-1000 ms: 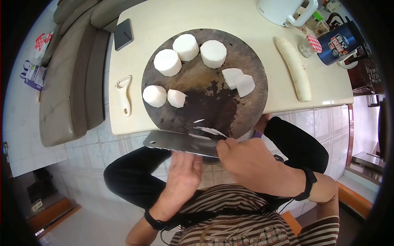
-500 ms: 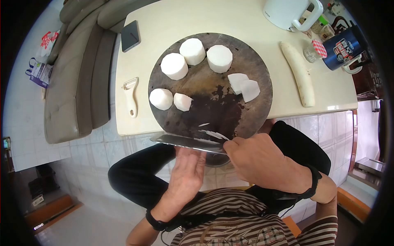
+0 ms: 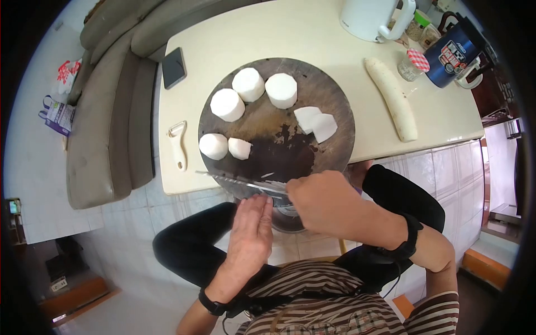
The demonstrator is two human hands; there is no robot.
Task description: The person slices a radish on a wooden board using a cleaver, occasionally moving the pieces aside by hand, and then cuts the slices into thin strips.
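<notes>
My right hand [image 3: 326,201] is closed round the handle of a knife [image 3: 240,181], whose blade reaches left over the near edge of the round dark board [image 3: 262,131]. Just below the blade is my left hand [image 3: 251,226], its fingers together and pointing forward at the board's near edge; what lies under the fingertips is hidden. Thin white slivers [image 3: 273,183] lie beside the blade. Farther back on the board stand several thick white radish pieces [image 3: 281,90]. Two flat white slices [image 3: 324,127] overlap at the right, and two smaller chunks [image 3: 213,146] sit at the left.
A peeler [image 3: 177,146] and a phone [image 3: 173,68] lie left of the board. To its right is a long white radish [image 3: 392,100]. A kettle [image 3: 365,19], a jar with a checked lid [image 3: 413,65] and a blue flask [image 3: 453,53] stand at the back right.
The knife blade has tilted to a more edge-on view, and my right hand has shifted slightly left and up. The whole view has shifted a little.
</notes>
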